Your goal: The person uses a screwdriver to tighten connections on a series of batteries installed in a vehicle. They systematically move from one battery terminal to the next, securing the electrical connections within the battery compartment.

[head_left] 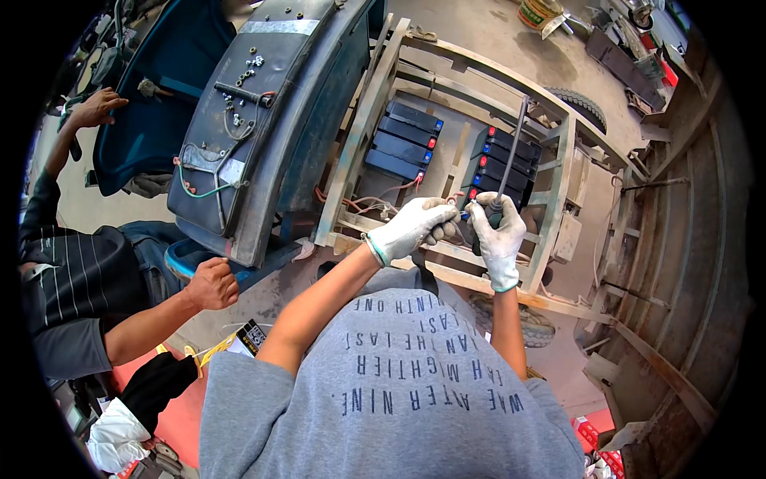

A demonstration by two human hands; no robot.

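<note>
My gloved left hand (pixel 423 223) is closed in a pinch on what appears to be a cable end (pixel 452 203) near the lower batteries' terminals. Just to its right, my gloved right hand (pixel 495 235) grips a long metal tool (pixel 512 145) pointing up across the right battery bank (pixel 519 164), its thumb and forefinger close to a small terminal fitting; that contact is too small to make out. Another dark battery bank (pixel 399 132) with red and blue terminals sits to the left, red cables (pixel 391 191) running below it. Both banks lie inside a metal frame (pixel 550 267).
A co-worker (pixel 72 279) is at the left, hands apart from mine. Beside them are a dark seat panel (pixel 255 80) with loose nuts and fittings, and a blue shell (pixel 144 136). A metal body (pixel 678 263) stands right; a tyre (pixel 582 104) lies behind the frame.
</note>
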